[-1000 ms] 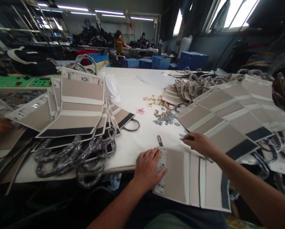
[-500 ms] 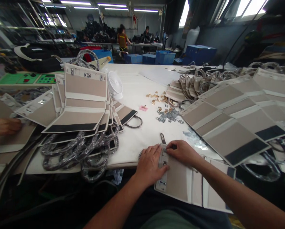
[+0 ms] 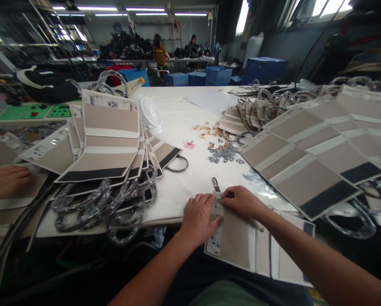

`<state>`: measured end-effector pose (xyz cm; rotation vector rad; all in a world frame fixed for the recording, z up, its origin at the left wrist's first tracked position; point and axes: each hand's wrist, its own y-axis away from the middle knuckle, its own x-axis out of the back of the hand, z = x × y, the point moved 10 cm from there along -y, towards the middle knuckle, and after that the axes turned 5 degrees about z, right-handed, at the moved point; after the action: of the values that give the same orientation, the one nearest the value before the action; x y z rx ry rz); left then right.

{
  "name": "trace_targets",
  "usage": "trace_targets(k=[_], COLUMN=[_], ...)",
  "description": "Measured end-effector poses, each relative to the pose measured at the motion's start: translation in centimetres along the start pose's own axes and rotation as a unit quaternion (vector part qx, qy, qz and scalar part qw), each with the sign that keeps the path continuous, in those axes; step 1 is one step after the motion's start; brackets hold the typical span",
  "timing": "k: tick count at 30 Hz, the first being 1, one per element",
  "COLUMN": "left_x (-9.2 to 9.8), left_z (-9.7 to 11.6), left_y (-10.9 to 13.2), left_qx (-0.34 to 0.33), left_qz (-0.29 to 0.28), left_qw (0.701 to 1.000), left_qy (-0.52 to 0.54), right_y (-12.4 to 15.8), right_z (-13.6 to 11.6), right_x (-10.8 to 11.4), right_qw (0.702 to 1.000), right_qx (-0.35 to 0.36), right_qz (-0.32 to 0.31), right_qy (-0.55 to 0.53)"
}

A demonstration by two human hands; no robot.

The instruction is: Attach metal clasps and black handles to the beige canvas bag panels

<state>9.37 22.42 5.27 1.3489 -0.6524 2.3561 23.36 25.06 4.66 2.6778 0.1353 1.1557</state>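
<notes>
Steadying the beige panel point(image 3: 238, 238), probably light, semi-stiff, best held by its edges, under the spread left hand point(image 3: 199, 216), pinching with the right hand point(image 3: 243, 201), with any contents hidden.

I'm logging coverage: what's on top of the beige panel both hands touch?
Part of the left hand and the right hand lie over the beige panel at its pale strip; what their fingers cover is hidden.

left hand point(image 3: 200, 216) and right hand point(image 3: 243, 202) on a beige panel point(image 3: 237, 240), grey metal plates point(image 3: 224, 154) beyond
</notes>
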Motion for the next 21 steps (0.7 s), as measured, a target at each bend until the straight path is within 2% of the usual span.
trace_targets(k=[6, 10, 16, 21], left_x=[0.3, 0.8, -1.0, -2.0], left_z=[0.2, -0.4, -2.9, -2.9], left_y=[-0.5, -2.6, -6.0, -7.0], left_qx=[0.007, 0.021, 0.112, 0.125], left_qz=[-0.013, -0.031, -0.144, -0.181], left_qw=[1.000, 0.999, 0.983, 0.975], left_qy=[-0.005, -0.040, 0.004, 0.041], right_y=[0.2, 0.5, 0.4, 0.3], right_z=[0.1, 0.1, 0.9, 1.3], right_x=[0.3, 0.3, 0.4, 0.6], right_qw=[0.994, 0.991, 0.995, 0.998], right_qx=[0.011, 0.019, -0.001, 0.006], right_qz=[0.066, 0.082, 0.069, 0.060], right_qy=[0.086, 0.105, 0.072, 0.031])
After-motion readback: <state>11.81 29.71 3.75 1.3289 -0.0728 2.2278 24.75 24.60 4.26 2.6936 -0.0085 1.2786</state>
